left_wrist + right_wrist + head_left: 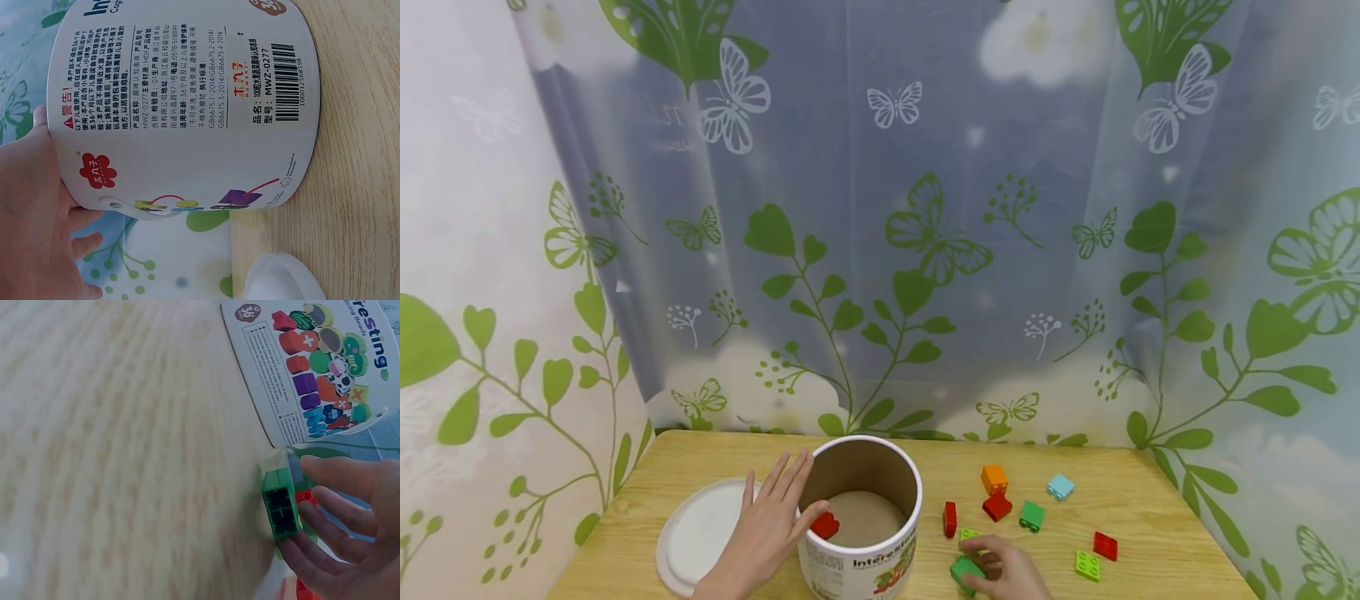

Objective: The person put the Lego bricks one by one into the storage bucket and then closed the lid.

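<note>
My left hand (771,525) lies with fingers extended against the left rim of a white bucket (901,533) that has a printed label. In the left wrist view, the fingers (78,250) spread beside the bucket's wall. Inside the bucket lies a red toy block (825,525). My right hand (1003,571) is at a green toy block (964,577) on the table, thumb and fingers spread around it. The right wrist view shows the hollow underside of this green block (281,509), with one fingertip at its lower end and a small gap to the uppermost fingertip.
A white lid (703,533) lies left of the bucket on the wooden table (760,454). Scattered to the right are an orange block (994,478), a light blue block (1061,487), another green block (1032,516), lime blocks (1087,566) and several red blocks (1105,546). A patterned curtain (880,250) stands behind.
</note>
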Demonstrator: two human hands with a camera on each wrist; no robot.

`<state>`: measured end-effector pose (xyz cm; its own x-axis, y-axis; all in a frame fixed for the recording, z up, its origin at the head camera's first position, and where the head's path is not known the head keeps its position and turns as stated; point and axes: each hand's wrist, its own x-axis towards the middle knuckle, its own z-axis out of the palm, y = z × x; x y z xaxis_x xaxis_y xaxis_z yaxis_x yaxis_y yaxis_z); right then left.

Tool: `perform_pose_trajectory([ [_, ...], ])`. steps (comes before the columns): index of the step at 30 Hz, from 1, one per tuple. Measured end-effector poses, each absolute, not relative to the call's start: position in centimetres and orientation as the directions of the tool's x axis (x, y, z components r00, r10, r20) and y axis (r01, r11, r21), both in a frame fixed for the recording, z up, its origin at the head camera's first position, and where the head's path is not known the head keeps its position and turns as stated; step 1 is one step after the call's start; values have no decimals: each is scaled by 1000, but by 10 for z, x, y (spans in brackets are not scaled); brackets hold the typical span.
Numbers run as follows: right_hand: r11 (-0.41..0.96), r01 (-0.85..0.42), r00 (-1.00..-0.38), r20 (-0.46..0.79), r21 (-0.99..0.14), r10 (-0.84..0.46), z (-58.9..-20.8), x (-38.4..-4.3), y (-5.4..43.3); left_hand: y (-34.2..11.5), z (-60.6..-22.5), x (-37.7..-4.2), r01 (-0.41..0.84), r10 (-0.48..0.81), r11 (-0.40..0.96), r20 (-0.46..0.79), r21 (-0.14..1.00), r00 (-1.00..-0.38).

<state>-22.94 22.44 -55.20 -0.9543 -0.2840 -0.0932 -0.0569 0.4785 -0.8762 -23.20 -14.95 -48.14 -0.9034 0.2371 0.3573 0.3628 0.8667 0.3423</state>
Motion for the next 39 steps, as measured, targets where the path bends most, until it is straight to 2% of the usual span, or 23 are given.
perform_pose_trajectory([
  [6, 535, -10, -961, -140, -845, -239, -552, -230, 219, -150, -481, -232, 362, 237, 863, 351, 353, -906],
  [16, 651, -31, -962, -154, -759, -225, -550, -228, 214, -150, -481, -231, 365, 237, 862, 357, 351, -904],
  [20, 647, -30, -959, -160, -762, -233, -548, -229, 214, -150, -481, -230, 367, 236, 861, 362, 351, -902],
  [32, 605, -247, -956, 88, -757, -281, -511, -235, 217, -150, -481, -231, 358, 231, 860, 349, 364, -908],
  [39, 625, -272, -957, 138, -732, -254, -485, -240, 215, -149, -483, -233, 358, 231, 868, 358, 345, -905],
])
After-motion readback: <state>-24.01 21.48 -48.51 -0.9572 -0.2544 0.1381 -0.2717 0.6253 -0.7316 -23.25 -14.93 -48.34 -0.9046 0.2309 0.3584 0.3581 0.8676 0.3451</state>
